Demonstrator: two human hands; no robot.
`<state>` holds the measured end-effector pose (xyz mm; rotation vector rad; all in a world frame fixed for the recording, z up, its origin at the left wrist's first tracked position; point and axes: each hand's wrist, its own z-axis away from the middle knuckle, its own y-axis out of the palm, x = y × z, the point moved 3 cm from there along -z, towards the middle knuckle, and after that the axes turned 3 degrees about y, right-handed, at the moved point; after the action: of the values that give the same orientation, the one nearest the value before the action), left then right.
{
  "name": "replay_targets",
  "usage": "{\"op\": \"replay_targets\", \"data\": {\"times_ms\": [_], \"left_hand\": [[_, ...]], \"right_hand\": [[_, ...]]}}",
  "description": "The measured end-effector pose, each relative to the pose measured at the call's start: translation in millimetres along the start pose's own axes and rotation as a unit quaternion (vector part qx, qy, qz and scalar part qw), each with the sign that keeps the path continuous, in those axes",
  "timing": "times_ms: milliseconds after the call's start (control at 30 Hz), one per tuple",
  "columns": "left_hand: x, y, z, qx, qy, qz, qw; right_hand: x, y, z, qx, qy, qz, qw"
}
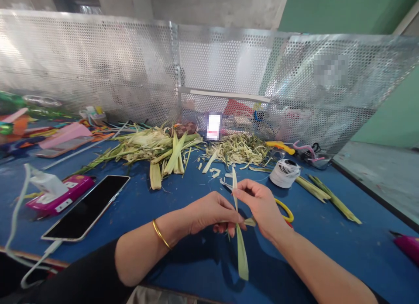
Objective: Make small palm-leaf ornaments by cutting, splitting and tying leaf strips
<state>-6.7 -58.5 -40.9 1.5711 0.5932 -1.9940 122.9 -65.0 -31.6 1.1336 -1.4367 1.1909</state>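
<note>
The pale green leaf strip [241, 249] is up above the near part of the blue table [196, 256], right of centre. Its long axis runs near to far, the narrow end pointing away toward the mesh screen [222, 61], the broad end hanging near the person. A short leaf piece [250, 222] sticks out rightward across it. The left hand [212, 212] has thumb and fingers closed on the strip at that crossing; the right hand [262, 203] pinches it farther along, thumb against the leaf. Leaf scraps [240, 149] and a heap of husks [147, 144] lie on the far side, a white thread spool [284, 173] to the right. Beyond the screen, a green wall [347, 11] meets grey concrete [212, 7].
</note>
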Motion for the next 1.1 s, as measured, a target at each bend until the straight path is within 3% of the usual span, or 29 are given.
{"op": "replay_targets", "data": {"times_ms": [267,400,600,800,867,967,1033,1100], "left_hand": [[-5,-2.7,3,-0.005,0.004,-0.006,1.0],[-6,-4.2,2,-0.02,-0.005,0.028,0.999],[-4,-15.7,-2,-0.111,0.016,0.119,0.987],[-4,-17.5,-1,-0.118,0.002,0.106,0.987],[-4,-17.7,-1,-0.126,0.006,0.125,0.984],[-3,-20.3,0,-0.169,0.013,0.17,0.971],[-4,-21.5,-1,-0.18,0.022,0.206,0.962],[-4,-21.5,-2,-0.167,0.034,0.236,0.957]], "right_hand": [[-2,-4,-4,-0.009,-0.009,0.027,1.0],[-1,-8,-9,0.104,-0.02,0.08,0.991],[6,-20,-10,0.253,-0.011,0.16,0.954],[4,-24,-16,0.225,-0.019,0.25,0.942],[3,-25,-18,0.186,-0.069,0.277,0.94],[14,-32,-13,0.021,-0.232,0.319,0.919],[27,-33,0,-0.076,-0.362,0.337,0.866],[34,-26,14,-0.057,-0.47,0.363,0.803]]}}
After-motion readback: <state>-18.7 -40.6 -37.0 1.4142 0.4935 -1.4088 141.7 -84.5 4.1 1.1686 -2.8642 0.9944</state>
